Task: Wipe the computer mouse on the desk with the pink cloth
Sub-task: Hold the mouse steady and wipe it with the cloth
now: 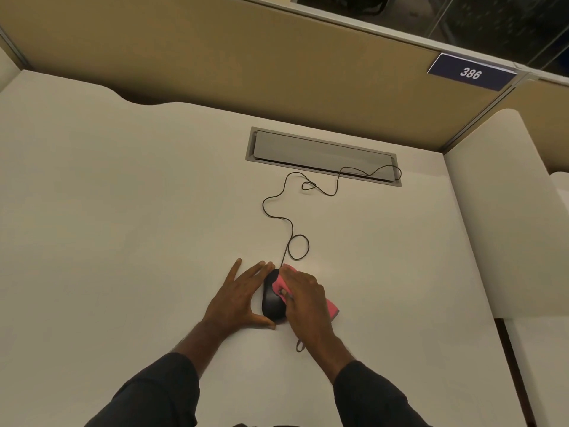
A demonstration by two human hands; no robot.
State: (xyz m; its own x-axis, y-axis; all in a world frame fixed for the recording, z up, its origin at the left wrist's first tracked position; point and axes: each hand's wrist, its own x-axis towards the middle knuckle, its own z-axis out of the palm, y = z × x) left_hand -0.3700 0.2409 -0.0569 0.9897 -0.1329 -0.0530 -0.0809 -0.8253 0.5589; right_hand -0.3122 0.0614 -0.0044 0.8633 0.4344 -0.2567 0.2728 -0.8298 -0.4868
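Note:
A black computer mouse (271, 302) lies on the white desk (123, 226) near its front middle. My left hand (238, 295) rests flat against the mouse's left side, fingers and thumb cupping it. My right hand (304, 298) presses a pink cloth (282, 283) onto the mouse's right half; part of the cloth sticks out under the hand to the right. The mouse's black cable (291, 235) runs away from it in loops toward the back of the desk.
A grey cable hatch (323, 149) is set into the desk at the back, and the cable ends at it. A tan partition (246, 57) with a blue number plate (471, 72) closes the rear. A white side panel (498, 211) stands to the right.

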